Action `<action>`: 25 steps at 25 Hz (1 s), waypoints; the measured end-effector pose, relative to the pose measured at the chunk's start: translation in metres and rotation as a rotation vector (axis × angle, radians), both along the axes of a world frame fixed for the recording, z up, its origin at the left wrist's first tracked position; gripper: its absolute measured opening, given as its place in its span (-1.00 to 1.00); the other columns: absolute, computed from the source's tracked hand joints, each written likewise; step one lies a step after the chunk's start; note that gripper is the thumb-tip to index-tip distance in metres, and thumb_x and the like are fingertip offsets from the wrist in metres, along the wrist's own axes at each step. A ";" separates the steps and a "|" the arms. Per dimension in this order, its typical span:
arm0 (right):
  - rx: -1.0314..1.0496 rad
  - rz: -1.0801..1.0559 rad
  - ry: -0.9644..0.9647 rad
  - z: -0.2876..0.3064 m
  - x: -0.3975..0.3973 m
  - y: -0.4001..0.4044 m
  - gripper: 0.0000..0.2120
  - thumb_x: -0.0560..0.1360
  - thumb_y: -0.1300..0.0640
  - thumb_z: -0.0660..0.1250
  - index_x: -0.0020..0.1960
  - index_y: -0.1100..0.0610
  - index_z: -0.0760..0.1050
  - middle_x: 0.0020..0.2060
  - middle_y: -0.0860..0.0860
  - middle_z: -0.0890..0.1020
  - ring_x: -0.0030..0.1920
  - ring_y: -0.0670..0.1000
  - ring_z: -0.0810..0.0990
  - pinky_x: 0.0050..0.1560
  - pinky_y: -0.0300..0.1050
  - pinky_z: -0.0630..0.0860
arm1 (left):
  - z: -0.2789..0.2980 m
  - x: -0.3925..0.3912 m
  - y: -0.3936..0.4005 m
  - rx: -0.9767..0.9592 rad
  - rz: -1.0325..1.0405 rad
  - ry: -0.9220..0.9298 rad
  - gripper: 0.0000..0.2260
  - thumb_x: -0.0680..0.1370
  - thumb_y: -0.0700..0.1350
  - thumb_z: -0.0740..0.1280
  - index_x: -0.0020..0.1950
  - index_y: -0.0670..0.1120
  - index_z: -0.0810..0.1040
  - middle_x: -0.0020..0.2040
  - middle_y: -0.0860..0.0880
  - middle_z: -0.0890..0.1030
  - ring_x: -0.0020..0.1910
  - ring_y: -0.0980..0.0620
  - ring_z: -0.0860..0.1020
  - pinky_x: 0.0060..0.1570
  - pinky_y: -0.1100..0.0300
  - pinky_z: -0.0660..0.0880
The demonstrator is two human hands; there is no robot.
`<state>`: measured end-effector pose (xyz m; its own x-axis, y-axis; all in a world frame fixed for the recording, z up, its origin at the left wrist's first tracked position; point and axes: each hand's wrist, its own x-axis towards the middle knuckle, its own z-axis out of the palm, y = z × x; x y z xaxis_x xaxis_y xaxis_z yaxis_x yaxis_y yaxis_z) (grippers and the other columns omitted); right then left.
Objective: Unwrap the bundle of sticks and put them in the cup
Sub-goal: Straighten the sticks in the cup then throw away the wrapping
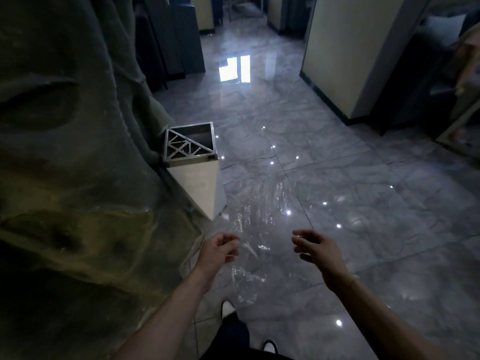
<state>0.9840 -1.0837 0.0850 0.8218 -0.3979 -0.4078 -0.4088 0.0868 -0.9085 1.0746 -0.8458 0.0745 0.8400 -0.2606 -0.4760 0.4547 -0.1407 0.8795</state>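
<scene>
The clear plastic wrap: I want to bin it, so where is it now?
In the head view, the clear plastic wrap is stretched between the left hand and right hand, near the square metal-topped bin.

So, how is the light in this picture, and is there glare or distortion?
Head view: dim overall; the glossy floor carries a bright window reflection and small lamp glints; the clear plastic wrap between the left hand and right hand shows only by its shine; wide-angle bending at the edges.

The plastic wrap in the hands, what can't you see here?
- Head view: the plastic wrap is clear; its edges vanish against the shiny floor.
- No sticks or cup in view.
- Bin: its inside is dark.
- Left hand and right hand: curled fingers hide the grip.
</scene>
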 end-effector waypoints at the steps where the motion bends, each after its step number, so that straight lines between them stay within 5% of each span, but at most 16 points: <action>1: -0.005 0.008 0.008 -0.002 0.011 -0.005 -0.86 0.49 0.15 0.41 0.05 0.06 0.61 -0.09 0.06 0.70 -0.11 0.04 0.67 -0.16 -0.17 0.54 | -0.002 0.012 -0.006 -0.015 0.009 0.007 -0.89 0.52 -0.30 0.36 -0.08 -0.11 0.62 -0.25 -0.04 0.63 -0.30 0.06 0.57 -0.24 0.21 0.52; 12: -0.055 -0.073 0.079 -0.013 0.197 -0.045 -0.91 0.43 0.15 0.48 -0.06 0.07 0.66 -0.18 0.04 0.73 -0.22 -0.02 0.69 -0.25 -0.21 0.53 | -0.023 0.203 -0.047 -0.010 -0.045 0.033 -0.93 0.53 -0.26 0.38 -0.08 -0.11 0.62 -0.21 -0.06 0.64 -0.26 0.04 0.59 -0.21 0.19 0.53; 25: -0.036 -0.085 0.097 -0.023 0.366 -0.087 -0.90 0.50 0.15 0.39 0.00 0.00 0.60 -0.07 0.00 0.69 -0.07 0.01 0.67 -0.15 -0.21 0.56 | -0.039 0.377 -0.090 0.111 -0.124 -0.017 -0.87 0.51 -0.25 0.40 -0.13 -0.01 0.63 -0.19 -0.02 0.67 -0.25 0.06 0.61 -0.18 0.15 0.55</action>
<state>1.3500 -1.1710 0.0618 0.7420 -0.4801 -0.4680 -0.4875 0.0929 -0.8682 1.4511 -0.9354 0.0357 0.8128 -0.3098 -0.4934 0.4128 -0.2913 0.8630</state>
